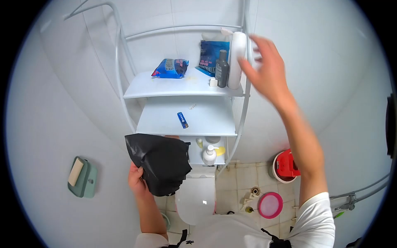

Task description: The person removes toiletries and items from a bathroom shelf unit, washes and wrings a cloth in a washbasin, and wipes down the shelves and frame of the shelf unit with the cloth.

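My left hand (137,177) grips the edge of a black plastic bag (159,163), which hangs over the lower shelf and the toilet. My right hand (264,64) is raised at the right end of the top shelf (165,89), fingers spread, beside a tall white bottle (236,62); whether the thumb touches it I cannot tell. Next to that bottle stand a dark grey bottle (222,70), a small white box (213,82) and a blue pouch (211,53). A blue packet (170,68) lies further left on the same shelf.
The middle shelf (165,118) holds a blue tube (182,120). Below are a white pump bottle (209,154) and the toilet lid (195,198). A pink basin (270,205) and a red bucket (285,165) are at lower right. A green soap holder (89,182) hangs at left.
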Motion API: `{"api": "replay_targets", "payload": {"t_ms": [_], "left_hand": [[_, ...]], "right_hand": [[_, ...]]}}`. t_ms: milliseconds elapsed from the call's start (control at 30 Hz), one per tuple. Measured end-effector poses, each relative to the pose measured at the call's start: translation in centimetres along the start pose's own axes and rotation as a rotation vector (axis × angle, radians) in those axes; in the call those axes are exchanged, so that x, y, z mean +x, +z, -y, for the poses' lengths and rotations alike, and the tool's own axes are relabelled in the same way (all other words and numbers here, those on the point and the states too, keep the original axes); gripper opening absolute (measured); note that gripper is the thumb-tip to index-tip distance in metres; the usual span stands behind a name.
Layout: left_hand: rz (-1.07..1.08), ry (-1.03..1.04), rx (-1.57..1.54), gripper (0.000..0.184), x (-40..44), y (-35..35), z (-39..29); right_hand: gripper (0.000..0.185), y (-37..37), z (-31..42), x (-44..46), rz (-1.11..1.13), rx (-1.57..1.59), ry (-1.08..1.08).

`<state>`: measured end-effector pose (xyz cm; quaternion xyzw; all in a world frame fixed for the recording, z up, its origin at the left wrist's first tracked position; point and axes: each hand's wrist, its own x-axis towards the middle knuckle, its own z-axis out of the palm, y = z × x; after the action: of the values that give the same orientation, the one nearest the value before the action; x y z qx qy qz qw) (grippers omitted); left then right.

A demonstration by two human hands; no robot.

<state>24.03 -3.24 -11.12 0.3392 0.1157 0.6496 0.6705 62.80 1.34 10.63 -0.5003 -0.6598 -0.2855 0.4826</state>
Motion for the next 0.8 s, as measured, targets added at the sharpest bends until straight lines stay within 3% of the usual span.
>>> {"api": "replay_targets", "payload": {"t_ms": [33,100,200,367,433,500,633,767,800], "left_hand": [[0.025,0.006,0.068,0.044,-0.3,0.3,-0.5],[0.047,0.003,0.166,0.042,-0.8,1.4,-1.3],[0.042,0.021,0.341,0.031,-1.3,2.6,-2.5],[-0.017,0.176,0.994,0.011,1.6,4.1,-4.3],[-0.021,0.271,0.948,0.012,4.6,5.5,-4.1],[0.109,0.333,0.985,0.009,8.3,6.0,-3.7],[0.429,0.379,1.0,0.025,15.5,12.3,-1.2],[0.471,0.143,1.277,0.044,21.9,17.6,3.5],[0.496,0.216,1.41,0.053,22.8,18.6,4.9]], "right_hand": [[0.054,1.5,-0.9,2.2,-0.007,-0.143,0.013],[0.058,3.0,-1.2,5.7,0.256,-0.334,0.26],[0.054,3.5,-0.5,7.0,0.541,-0.278,0.342],[0.054,4.0,-0.7,4.7,0.371,-0.249,0.276],[0.052,3.2,0.0,3.5,0.285,-0.213,0.208],[0.053,1.0,1.3,2.6,0.178,-0.171,0.123],[0.057,-5.0,3.0,1.9,0.094,0.003,0.16],[0.053,-10.6,3.6,-1.0,0.161,0.269,0.316],[0.051,-11.6,3.4,-2.1,0.159,0.317,0.327]]}}
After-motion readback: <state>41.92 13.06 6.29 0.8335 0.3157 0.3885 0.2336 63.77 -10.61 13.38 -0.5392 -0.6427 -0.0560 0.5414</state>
